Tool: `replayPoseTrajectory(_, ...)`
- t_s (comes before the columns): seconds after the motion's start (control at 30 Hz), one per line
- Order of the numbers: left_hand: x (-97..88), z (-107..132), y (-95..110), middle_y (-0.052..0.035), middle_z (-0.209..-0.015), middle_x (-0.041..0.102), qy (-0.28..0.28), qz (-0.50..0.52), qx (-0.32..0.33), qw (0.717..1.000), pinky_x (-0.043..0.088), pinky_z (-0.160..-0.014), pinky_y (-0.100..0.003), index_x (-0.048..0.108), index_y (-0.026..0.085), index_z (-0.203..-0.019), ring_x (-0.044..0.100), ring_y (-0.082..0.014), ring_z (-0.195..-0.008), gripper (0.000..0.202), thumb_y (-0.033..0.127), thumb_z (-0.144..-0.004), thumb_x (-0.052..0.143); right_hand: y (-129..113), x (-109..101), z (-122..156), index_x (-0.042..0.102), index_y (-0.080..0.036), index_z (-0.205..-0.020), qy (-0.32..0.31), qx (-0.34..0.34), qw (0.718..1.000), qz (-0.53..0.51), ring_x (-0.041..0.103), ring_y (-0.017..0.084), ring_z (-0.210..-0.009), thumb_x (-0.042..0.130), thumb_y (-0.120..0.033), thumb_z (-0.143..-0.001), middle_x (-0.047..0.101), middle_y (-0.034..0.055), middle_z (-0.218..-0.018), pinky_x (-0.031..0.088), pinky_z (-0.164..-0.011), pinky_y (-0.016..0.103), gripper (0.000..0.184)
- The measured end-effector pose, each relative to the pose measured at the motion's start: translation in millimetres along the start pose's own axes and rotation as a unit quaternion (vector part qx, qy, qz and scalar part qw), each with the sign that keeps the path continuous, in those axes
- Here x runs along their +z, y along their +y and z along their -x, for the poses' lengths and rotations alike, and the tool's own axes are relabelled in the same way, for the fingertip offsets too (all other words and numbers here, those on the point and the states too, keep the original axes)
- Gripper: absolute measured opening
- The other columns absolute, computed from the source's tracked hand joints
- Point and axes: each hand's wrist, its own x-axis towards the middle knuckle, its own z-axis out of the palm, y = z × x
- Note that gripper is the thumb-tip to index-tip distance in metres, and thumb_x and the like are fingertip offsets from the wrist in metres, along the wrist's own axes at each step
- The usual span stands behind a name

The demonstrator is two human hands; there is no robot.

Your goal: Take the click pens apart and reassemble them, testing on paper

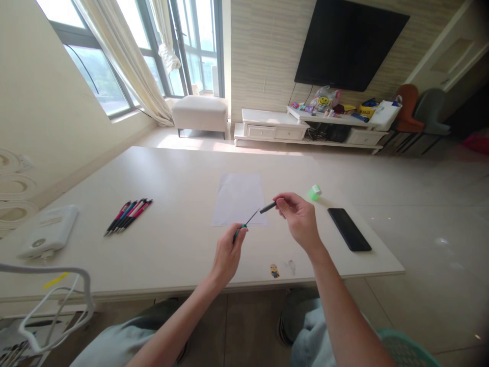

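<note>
My left hand is closed around the teal barrel of a pen, with a thin dark rod like a refill pointing up and right from it. My right hand pinches a black pen grip section, a short tube slanting down to the left. The rod's tip and the tube's lower end are close together; whether they touch I cannot tell. Both parts are held above the near right part of a white sheet of paper on the table.
On the white table lie several pens and a white box-like device at left. A green-and-white small container and a black phone are at right. A Minion sticker lies near the front edge.
</note>
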Motion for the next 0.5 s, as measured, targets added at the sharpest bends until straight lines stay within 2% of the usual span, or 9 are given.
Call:
replayPoseTrajectory(0.1, -0.6, -0.2, -0.9, 0.0027, -0.064, 0.048, 0.0, -0.007, 0.005, 1.0, 0.033, -0.055, -0.023, 0.056, 0.02, -0.084, 0.041, -0.0125, -0.057, 0.031, 0.045, -0.089, 0.038, 0.2, 2.9, 0.9, 0.066, -0.019, -0.085, -0.013, 0.003, 1.0, 0.014, 0.053, 0.013, -0.06, 0.059, -0.042, -0.08, 0.061, 0.003, -0.069, 0.045, -0.055, 0.027, 0.024)
replayPoseTrajectory(0.3, -2.8, 0.3, -4.6, 0.0021, -0.065, 0.051, 0.008, -0.008, 0.007, 1.0, 0.036, -0.057, -0.023, 0.056, 0.019, -0.083, 0.044, -0.0128, -0.06, 0.031, 0.044, -0.089, 0.038, 1.3, 0.3, -0.6, 0.065, -0.018, -0.088, 0.015, 0.001, 1.0, -0.004, 0.052, 0.014, -0.061, 0.059, -0.042, -0.08, 0.06, 0.0032, -0.069, 0.043, -0.054, 0.027, 0.026)
replayPoseTrajectory(0.5, -6.6, 0.9, -7.0, 0.002, -0.067, 0.053, 0.008, -0.01, 0.006, 1.0, 0.036, -0.057, -0.022, 0.057, 0.019, -0.085, 0.045, -0.0124, -0.061, 0.03, 0.043, -0.089, 0.038, 2.8, -0.3, -1.3, 0.065, -0.019, -0.087, 0.014, 0.002, 1.0, -0.01, 0.051, 0.013, -0.06, 0.059, -0.04, -0.081, 0.059, 0.0024, -0.068, 0.042, -0.054, 0.026, 0.023)
